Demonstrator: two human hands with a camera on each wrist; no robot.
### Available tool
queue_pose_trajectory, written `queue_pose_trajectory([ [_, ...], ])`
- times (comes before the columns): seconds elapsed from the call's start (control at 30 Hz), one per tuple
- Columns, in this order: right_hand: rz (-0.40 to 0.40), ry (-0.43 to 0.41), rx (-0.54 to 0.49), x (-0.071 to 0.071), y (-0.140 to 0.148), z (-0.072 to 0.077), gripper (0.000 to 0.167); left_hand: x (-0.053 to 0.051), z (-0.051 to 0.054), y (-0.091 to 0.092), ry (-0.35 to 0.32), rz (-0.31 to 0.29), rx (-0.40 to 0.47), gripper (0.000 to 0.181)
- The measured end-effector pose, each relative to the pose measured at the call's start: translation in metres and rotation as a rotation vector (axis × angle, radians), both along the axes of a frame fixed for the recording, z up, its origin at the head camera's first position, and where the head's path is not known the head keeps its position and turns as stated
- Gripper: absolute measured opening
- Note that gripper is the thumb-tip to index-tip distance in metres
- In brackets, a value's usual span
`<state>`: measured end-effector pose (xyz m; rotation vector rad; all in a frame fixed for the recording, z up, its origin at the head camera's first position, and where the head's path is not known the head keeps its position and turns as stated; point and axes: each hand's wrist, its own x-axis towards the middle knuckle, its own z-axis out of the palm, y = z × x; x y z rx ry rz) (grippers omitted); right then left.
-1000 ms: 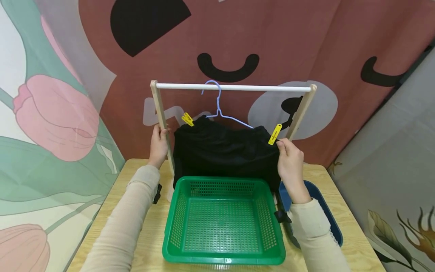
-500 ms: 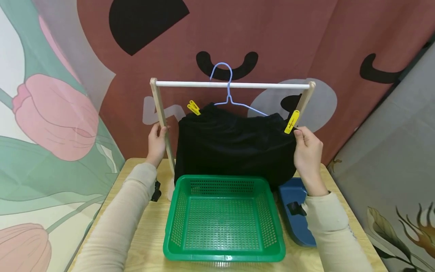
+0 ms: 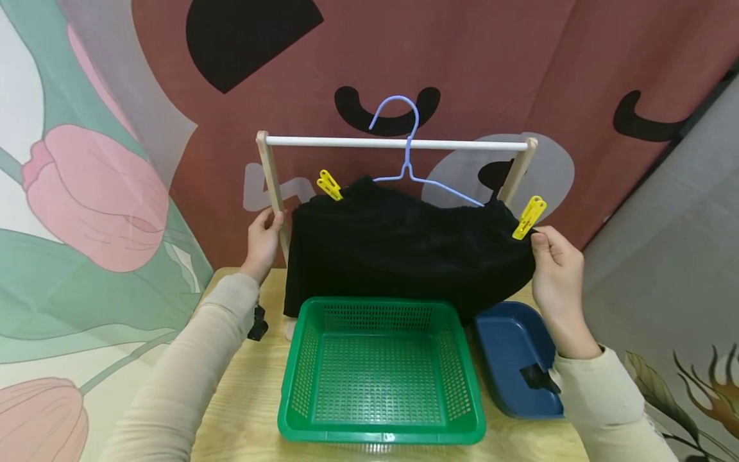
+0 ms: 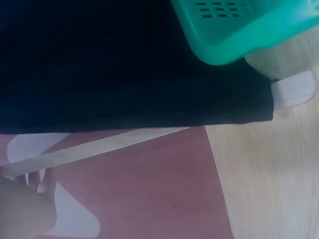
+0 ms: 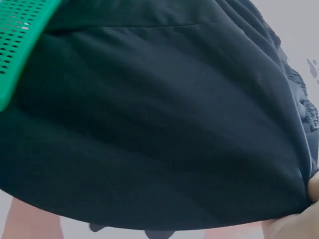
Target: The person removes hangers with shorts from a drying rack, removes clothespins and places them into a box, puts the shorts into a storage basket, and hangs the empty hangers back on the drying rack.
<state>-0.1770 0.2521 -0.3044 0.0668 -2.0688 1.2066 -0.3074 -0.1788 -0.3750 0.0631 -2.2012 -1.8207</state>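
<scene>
Head view: A person in pale sleeves holds a black garment [image 3: 404, 253] before a small rack near the table's [image 3: 242, 398] far edge. From where I stand, the right hand [image 3: 557, 273] has thumb and fingers pinched on the garment's upper right corner, right beside a yellow clip [image 3: 528, 218]; a second yellow clip [image 3: 330, 185] sits near the opposite upper corner. The left hand [image 3: 262, 242] has its fingers curled round the rack's left post [image 3: 269, 170]. A blue hanger [image 3: 407, 168] rises tilted from the garment's top, its hook above the white bar [image 3: 323, 142]; whether hanger and bar touch, I cannot tell. The garment's lower part drops behind a green basket [image 3: 381, 436], placed between the table's left and right edges. A blue tray [image 3: 510, 353] lies toward the right edge, near the basket.
</scene>
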Motion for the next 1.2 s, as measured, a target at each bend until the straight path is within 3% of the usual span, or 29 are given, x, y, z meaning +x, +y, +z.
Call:
queue_pose_trajectory([
  [0.23, 0.013, -0.006, 0.018, 0.018, 0.005, -0.022, 0.030, 0.005, 0.001, -0.005, -0.039, -0.008, 0.045, 0.052],
  [0.37, 0.027, -0.029, 0.015, 0.024, 0.008, -0.040, 0.029, 0.007, 0.000, -0.008, -0.040, 0.002, 0.030, 0.053],
  [0.57, 0.091, -0.115, -0.015, 0.029, 0.008, -0.068, 0.027, 0.013, -0.004, -0.020, -0.004, 0.080, -0.037, 0.050],
  [0.87, 0.128, -0.225, 0.020, 0.037, 0.012, -0.107, 0.026, 0.032, -0.017, -0.035, 0.118, 0.107, 0.045, 0.040],
  [1.07, 0.123, -0.264, 0.035, 0.040, 0.013, -0.115, 0.029, 0.049, -0.024, -0.033, 0.212, 0.040, 0.036, 0.035],
  [1.2, 0.108, -0.258, 0.024, 0.041, 0.013, -0.118, 0.029, 0.058, -0.023, -0.029, 0.229, -0.034, 0.038, 0.035],
])
